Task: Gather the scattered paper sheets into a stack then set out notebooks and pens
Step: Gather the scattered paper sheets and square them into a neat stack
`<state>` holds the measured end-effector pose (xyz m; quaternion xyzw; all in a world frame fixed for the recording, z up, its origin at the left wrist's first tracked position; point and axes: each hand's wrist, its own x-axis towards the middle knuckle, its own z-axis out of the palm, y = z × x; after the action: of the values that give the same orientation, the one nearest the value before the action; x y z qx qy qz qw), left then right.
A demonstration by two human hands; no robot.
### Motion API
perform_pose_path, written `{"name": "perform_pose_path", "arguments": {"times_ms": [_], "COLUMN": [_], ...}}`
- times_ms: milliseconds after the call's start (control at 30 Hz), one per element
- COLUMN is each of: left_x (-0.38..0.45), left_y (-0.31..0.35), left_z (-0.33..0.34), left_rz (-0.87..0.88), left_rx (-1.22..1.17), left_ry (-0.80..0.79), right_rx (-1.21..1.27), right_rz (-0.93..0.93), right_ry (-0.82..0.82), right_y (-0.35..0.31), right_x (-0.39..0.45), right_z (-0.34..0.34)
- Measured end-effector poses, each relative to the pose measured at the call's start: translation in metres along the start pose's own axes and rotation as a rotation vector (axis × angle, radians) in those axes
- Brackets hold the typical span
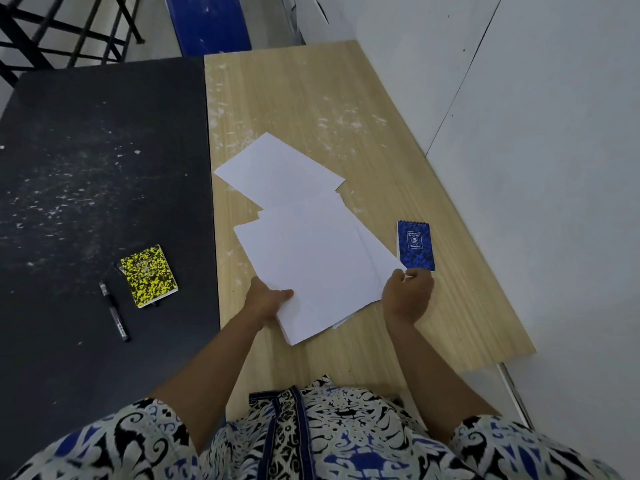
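Two tabletops butt together w/ a seam down the middle: a black top point(86, 161) on the person's left, a wood top point(346, 98) on the right. All the paper is on the wood side.

Biggest item is the bundle point(311, 265), several white sheets already overlapped but fanned, edges not squared. Its long axis runs diagonal, from near-left corner up toward far-right. Left hand point(266, 299) grips its near-left edge, thumb on top, fingers hidden underneath. Right hand point(408, 296) pinches the bundle's right corner, fingers curled around it. So both hands are grasping the same bundle, one at each end.

Beyond it lies a loose sheet point(277, 168), flat on the wood, its near edge tucked under or just touching the bundle's far end; can't tell which. That's what the next move turns on, imo: the sheet lies straight ahead of the grips, away from the body, a bit left of centre, so the left hand is the nearer one. Its long axis sits at a different angle to the bundle's, so it'd need a turn to line up.

Blue pad point(415, 245) sits just beside the right hand's knuckles on the wood, spiral end away from the person. Yellow notebook point(149, 276) is on the black top, well apart from the paper, w/ a pen point(114, 311) just beside it on its left, lying roughly near-to-far. Only one pen is clear to me; something dark pokes out under the notebook, can't tell what.
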<state>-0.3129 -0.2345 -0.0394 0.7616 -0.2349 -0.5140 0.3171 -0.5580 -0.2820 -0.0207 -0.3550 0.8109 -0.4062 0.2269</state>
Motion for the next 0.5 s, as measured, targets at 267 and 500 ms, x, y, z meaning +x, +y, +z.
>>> {"name": "perform_pose_path", "arguments": {"times_ms": [267, 500], "left_x": [-0.004, -0.008], "left_y": [-0.001, 0.000], "left_z": [0.014, 0.014], "left_rz": [0.014, 0.006], "left_rx": [0.231, 0.276], "left_ry": [0.111, 0.140], "right_rx": [-0.385, -0.419], "right_rz": [0.076, 0.142], "right_ry": [-0.166, -0.271], "right_y": [0.007, -0.002], "right_x": [0.066, 0.090], "right_z": [0.009, 0.015]}}
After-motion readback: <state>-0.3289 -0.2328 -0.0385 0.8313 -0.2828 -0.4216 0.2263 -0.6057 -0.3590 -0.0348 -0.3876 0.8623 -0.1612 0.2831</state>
